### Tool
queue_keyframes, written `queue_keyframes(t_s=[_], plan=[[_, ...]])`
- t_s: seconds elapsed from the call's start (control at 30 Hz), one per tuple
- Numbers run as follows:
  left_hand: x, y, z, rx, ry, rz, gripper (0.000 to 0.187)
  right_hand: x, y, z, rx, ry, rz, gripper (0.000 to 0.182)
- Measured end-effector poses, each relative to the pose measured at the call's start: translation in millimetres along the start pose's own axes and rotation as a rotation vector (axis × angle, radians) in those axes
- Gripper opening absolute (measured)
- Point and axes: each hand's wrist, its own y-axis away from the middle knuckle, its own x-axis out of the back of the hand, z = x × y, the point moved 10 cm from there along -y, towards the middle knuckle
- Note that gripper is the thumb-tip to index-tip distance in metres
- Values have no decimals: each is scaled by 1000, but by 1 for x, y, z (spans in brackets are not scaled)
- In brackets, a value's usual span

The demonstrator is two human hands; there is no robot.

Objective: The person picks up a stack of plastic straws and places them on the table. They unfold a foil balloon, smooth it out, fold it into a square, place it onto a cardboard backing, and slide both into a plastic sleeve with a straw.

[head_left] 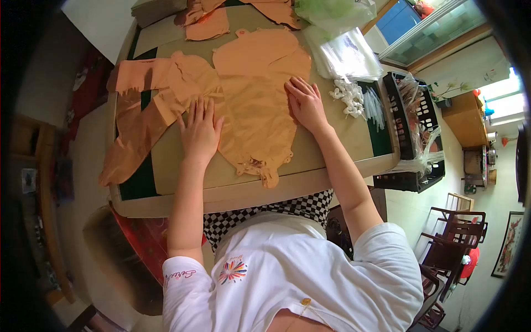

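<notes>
A flat, peach-orange piece (257, 110) that looks like a deflated foil balloon lies spread on the table, with rounded outlines and small tabs. My left hand (200, 133) rests palm down at its left edge, fingers stretched out, near a second crumpled orange piece (193, 77). On the right edge of the large piece lies my right hand (308, 108), fingers extended and flat. Neither hand grips anything. Near the front, the large piece has a dark printed patch (254, 164) and a narrow tab.
More orange pieces (207, 25) lie at the back of the table (345, 138). To the right are clear plastic bags (345, 52), white plastic parts (348, 97) and thin clear sticks (374, 108). A black crate (406, 110) stands beyond the right edge. Wooden chairs (448, 243) stand farther right.
</notes>
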Motion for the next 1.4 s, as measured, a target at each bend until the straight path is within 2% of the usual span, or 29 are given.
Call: queue_keyframes(t_s=[0.17, 0.27, 0.37, 0.57, 0.77, 0.87, 1.07, 1.17, 1.4], plan=[[4, -1, 1, 22, -7, 29, 53, 1, 0, -1, -4, 1, 5, 25], [23, -13, 26, -85, 381, 62, 52, 0, 0, -1, 9, 8, 9, 25], [28, -11, 77, -335, 237, 181, 52, 3, -1, -3, 9, -9, -2, 26], [-4, -5, 88, -289, 213, 97, 53, -2, 1, 0, -4, 18, -69, 30], [-2, -1, 87, -291, 235, 189, 53, 0, 0, 0, 11, 8, -12, 27], [-1, -2, 88, -278, 243, 117, 52, -1, 1, 1, 17, 2, -1, 27], [4, -1, 84, -255, 309, 175, 50, 0, 0, -1, 20, 10, -1, 27], [29, 4, 91, -379, 371, 292, 47, 0, 0, -1, 19, 18, -5, 27], [9, 5, 98, -418, 322, 191, 45, 0, 0, -1, 19, 5, 0, 26]])
